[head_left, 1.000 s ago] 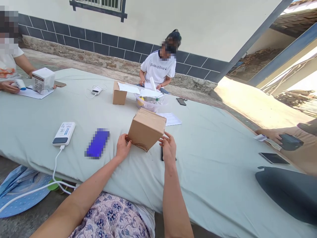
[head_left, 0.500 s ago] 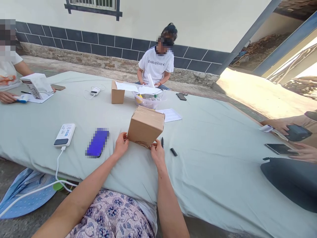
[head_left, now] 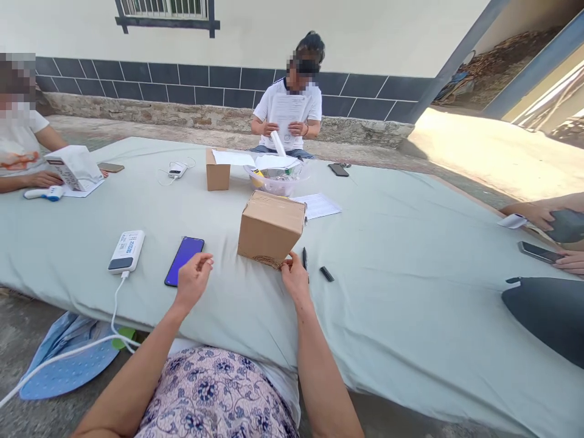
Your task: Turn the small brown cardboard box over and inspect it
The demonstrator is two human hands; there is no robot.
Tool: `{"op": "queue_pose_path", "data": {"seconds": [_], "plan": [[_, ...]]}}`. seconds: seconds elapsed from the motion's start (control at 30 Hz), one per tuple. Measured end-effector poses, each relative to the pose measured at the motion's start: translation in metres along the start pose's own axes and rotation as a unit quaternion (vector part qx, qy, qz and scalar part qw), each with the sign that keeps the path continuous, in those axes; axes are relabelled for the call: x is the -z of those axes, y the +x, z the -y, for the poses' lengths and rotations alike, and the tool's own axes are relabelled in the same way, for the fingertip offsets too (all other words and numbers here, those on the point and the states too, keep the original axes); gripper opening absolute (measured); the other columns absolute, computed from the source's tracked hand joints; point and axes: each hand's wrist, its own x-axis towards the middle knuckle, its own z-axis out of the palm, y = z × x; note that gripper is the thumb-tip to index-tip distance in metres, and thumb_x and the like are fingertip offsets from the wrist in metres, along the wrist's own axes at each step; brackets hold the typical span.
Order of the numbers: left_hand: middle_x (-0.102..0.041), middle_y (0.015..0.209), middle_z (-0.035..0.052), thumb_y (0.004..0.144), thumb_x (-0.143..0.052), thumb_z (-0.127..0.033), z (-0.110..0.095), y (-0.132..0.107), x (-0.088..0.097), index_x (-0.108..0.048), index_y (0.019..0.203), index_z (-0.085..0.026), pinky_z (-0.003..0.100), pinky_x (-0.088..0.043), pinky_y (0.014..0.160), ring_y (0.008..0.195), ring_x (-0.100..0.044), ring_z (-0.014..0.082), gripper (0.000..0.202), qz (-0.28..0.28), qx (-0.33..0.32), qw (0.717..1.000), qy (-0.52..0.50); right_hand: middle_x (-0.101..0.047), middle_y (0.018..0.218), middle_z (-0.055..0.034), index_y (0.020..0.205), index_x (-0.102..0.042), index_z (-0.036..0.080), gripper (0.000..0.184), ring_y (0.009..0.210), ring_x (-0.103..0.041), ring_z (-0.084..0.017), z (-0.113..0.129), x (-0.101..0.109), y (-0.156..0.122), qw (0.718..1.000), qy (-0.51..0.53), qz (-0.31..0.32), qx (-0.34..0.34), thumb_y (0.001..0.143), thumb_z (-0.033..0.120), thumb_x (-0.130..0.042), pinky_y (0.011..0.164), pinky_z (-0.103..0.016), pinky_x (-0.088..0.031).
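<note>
A brown cardboard box [head_left: 270,226] stands on the pale green cloth [head_left: 387,292] in front of me. My right hand [head_left: 295,277] rests at the box's lower front corner, fingertips touching it. My left hand [head_left: 193,281] hovers apart from the box to its left, fingers loosely curled and empty, beside a dark phone with a purple screen [head_left: 184,260]. A black pen [head_left: 305,259] and its cap [head_left: 326,274] lie just right of my right hand.
A white power bank [head_left: 126,251] with a cable lies at the left. Farther back are a smaller cardboard box [head_left: 218,173], a clear bowl [head_left: 276,179] and papers [head_left: 319,205]. Other people sit at the far side, left and right edges. A dark bag [head_left: 547,316] lies right.
The box went from tilted in both hands to standing flat on the cloth. My left hand let go and drew back to the left. My right hand stays at the box's corner.
</note>
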Motion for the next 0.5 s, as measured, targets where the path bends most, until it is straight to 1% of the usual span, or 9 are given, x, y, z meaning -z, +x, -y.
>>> {"op": "queue_pose_path", "data": {"seconds": [0.03, 0.07, 0.1, 0.17, 0.2, 0.27, 0.33, 0.4, 0.5], "plan": [[-0.074, 0.095, 0.0059, 0.089, -0.051, -0.040, -0.001, 0.006, 0.011, -0.067, 0.103, -0.021, 0.036, -0.056, 0.087, 0.085, -0.071, 0.0217, 0.029, -0.059, -0.003, 0.998, 0.037, -0.075, 0.107, -0.0081, 0.142, -0.053, 0.019, 0.064, 0.104, -0.069, -0.026, 0.001, 0.000, 0.000, 1.000, 0.000, 0.000, 0.001, 0.079, 0.021, -0.042, 0.095, -0.040, -0.049], [-0.074, 0.100, 0.0071, 0.090, -0.048, -0.038, -0.001, 0.013, 0.022, -0.067, 0.108, -0.021, 0.037, -0.055, 0.090, 0.089, -0.070, 0.0224, 0.031, -0.106, 0.003, 0.991, 0.077, -0.075, 0.107, -0.0080, 0.142, -0.053, 0.019, 0.064, 0.105, -0.069, -0.026, 0.001, 0.000, 0.000, 1.000, 0.000, -0.001, 0.001, 0.079, 0.021, -0.042, 0.095, -0.039, -0.049], [-0.074, 0.107, 0.0093, 0.092, -0.046, -0.036, 0.000, 0.019, 0.032, -0.066, 0.114, -0.020, 0.039, -0.054, 0.092, 0.094, -0.070, 0.0239, 0.034, -0.133, 0.016, 0.983, 0.125, -0.075, 0.106, -0.0080, 0.142, -0.053, 0.019, 0.063, 0.105, -0.069, -0.026, 0.002, 0.000, 0.000, 1.000, 0.000, -0.001, 0.002, 0.079, 0.020, -0.042, 0.095, -0.039, -0.049], [-0.071, 0.117, 0.0158, 0.092, -0.044, -0.032, 0.005, 0.029, 0.046, -0.063, 0.125, -0.016, 0.044, -0.051, 0.097, 0.109, -0.066, 0.0300, 0.041, -0.146, 0.050, 0.961, 0.231, -0.075, 0.105, -0.0082, 0.142, -0.053, 0.018, 0.063, 0.104, -0.069, -0.026, 0.002, -0.001, 0.000, 1.000, 0.001, -0.004, 0.003, 0.080, 0.020, -0.042, 0.093, -0.039, -0.049], [-0.069, 0.121, 0.0196, 0.093, -0.044, -0.032, 0.009, 0.032, 0.050, -0.063, 0.127, -0.013, 0.049, -0.048, 0.100, 0.116, -0.063, 0.0343, 0.043, -0.142, 0.072, 0.946, 0.282, -0.075, 0.105, -0.0083, 0.141, -0.053, 0.018, 0.063, 0.103, -0.068, -0.026, 0.002, -0.001, 0.000, 1.000, 0.002, -0.005, 0.004, 0.080, 0.021, -0.042, 0.093, -0.038, -0.049], [-0.065, 0.125, 0.0265, 0.093, -0.045, -0.033, 0.017, 0.034, 0.053, -0.067, 0.123, -0.009, 0.057, -0.044, 0.102, 0.124, -0.056, 0.0425, 0.044, -0.118, 0.111, 0.922, 0.352, -0.075, 0.104, -0.0080, 0.140, -0.054, 0.018, 0.061, 0.100, -0.068, -0.026, 0.002, -0.002, -0.001, 1.000, 0.002, -0.007, 0.008, 0.080, 0.022, -0.042, 0.091, -0.039, -0.050], [-0.064, 0.124, 0.0299, 0.093, -0.045, -0.035, 0.024, 0.035, 0.052, -0.072, 0.113, -0.009, 0.062, -0.041, 0.100, 0.125, -0.054, 0.0474, 0.042, -0.094, 0.132, 0.915, 0.370, -0.074, 0.103, -0.0073, 0.139, -0.055, 0.019, 0.060, 0.099, -0.068, -0.026, 0.001, -0.002, -0.001, 1.000, 0.002, -0.008, 0.014, 0.081, 0.024, -0.042, 0.089, -0.039, -0.050], [-0.065, 0.120, 0.0292, 0.093, -0.045, -0.036, 0.029, 0.036, 0.050, -0.073, 0.104, -0.011, 0.062, -0.040, 0.099, 0.122, -0.055, 0.0480, 0.039, -0.077, 0.133, 0.922, 0.355, -0.074, 0.102, -0.0070, 0.137, -0.057, 0.020, 0.059, 0.099, -0.068, -0.027, 0.000, -0.003, -0.001, 1.000, 0.002, -0.009, 0.020, 0.081, 0.024, -0.043, 0.089, -0.039, -0.050], [-0.069, 0.107, 0.0248, 0.092, -0.045, -0.039, 0.031, 0.041, 0.050, -0.072, 0.093, -0.016, 0.054, -0.044, 0.092, 0.112, -0.061, 0.0446, 0.035, -0.056, 0.138, 0.937, 0.315, -0.075, 0.100, -0.0076, 0.135, -0.058, 0.020, 0.058, 0.100, -0.068, -0.027, -0.002, -0.004, 0.000, 1.000, 0.003, -0.014, 0.023, 0.080, 0.024, -0.043, 0.091, -0.040, -0.050]]}}
